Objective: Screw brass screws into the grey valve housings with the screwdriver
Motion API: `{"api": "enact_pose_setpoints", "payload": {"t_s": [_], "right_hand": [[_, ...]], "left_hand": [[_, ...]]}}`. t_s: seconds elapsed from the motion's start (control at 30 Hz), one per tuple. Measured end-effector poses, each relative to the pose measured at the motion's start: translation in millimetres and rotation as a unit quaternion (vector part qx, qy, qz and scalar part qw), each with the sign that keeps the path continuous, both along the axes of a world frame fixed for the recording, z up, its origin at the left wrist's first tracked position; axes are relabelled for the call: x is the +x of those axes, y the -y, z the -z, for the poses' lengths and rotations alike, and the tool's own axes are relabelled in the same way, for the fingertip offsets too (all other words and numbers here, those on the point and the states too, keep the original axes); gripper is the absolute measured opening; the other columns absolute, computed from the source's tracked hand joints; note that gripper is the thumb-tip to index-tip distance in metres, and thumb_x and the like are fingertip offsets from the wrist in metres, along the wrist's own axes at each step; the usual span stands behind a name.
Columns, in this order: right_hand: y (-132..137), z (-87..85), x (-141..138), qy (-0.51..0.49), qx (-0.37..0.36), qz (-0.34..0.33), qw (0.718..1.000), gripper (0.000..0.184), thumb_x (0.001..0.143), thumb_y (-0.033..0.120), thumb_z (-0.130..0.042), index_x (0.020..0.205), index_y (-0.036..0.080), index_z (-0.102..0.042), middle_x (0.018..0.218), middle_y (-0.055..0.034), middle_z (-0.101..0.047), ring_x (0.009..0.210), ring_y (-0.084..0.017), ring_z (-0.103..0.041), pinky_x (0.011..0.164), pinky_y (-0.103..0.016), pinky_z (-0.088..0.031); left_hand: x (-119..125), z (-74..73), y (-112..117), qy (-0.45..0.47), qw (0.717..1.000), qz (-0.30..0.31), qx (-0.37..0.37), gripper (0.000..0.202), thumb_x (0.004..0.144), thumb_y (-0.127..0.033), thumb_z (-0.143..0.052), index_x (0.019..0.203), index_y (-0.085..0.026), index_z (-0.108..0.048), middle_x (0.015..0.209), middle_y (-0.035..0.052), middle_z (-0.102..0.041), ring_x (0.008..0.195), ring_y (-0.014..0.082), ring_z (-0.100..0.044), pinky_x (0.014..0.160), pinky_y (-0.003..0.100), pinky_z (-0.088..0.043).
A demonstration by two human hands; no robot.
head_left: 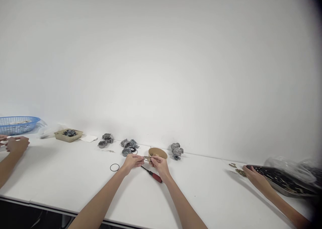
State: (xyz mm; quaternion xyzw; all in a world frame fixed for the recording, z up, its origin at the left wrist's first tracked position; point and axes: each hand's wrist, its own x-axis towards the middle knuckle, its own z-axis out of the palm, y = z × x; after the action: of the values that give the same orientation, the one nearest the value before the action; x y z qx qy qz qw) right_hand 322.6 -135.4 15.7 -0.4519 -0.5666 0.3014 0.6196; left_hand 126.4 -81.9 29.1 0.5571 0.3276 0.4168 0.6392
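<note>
In the middle of the table, my left hand [133, 162] and my right hand [160, 165] pinch a small, thin brownish metal piece [147, 158] from its two sides. Its exact kind is too small to make out. Just behind my right hand stands a round tan bowl [158, 151] with small parts in it. Below the hands lies a screwdriver [155, 176] with a red and black handle, its shaft pointing toward my left hand. A black rubber ring [114, 167] rests flat to the left of my left hand.
Grey metal castings [105, 140] stand in groups along the wall, more [177, 151] right of the bowl. Leftward are a tan tray [68, 136], a blue basket [20, 125] and another person's hands [17, 144]. At right, a person's hand [254, 177] touches a dark parts tray [281, 180].
</note>
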Motion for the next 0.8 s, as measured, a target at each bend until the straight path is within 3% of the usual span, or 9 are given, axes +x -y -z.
{"api": "enact_pose_setpoints", "payload": {"t_s": [0.47,0.8], "right_hand": [[1.5,1.6,0.2,0.035,-0.015,0.000,0.999,0.026,0.071,0.046,-0.071,0.088,0.026,-0.072,0.076,-0.0101,-0.071,0.077,-0.032,-0.070,0.061,-0.045,-0.059],[15.1,5.8,-7.6,0.116,-0.024,-0.010,0.993,0.015,0.066,0.036,-0.076,0.080,0.032,-0.072,0.079,-0.0086,-0.072,0.073,-0.028,-0.069,0.065,-0.043,-0.061]], "left_hand": [[1.1,8.4,-7.2,0.022,1.000,0.002,0.002,0.051,0.055,-0.048,-0.091,0.085,-0.010,-0.076,0.091,0.0163,-0.078,0.089,0.0270,-0.075,0.090,0.036,-0.058],[0.3,5.6,-3.7,0.032,0.998,0.033,0.044,0.046,0.058,-0.042,-0.091,0.087,-0.010,-0.077,0.084,0.0114,-0.077,0.077,0.0218,-0.072,0.087,0.037,-0.058]]}}
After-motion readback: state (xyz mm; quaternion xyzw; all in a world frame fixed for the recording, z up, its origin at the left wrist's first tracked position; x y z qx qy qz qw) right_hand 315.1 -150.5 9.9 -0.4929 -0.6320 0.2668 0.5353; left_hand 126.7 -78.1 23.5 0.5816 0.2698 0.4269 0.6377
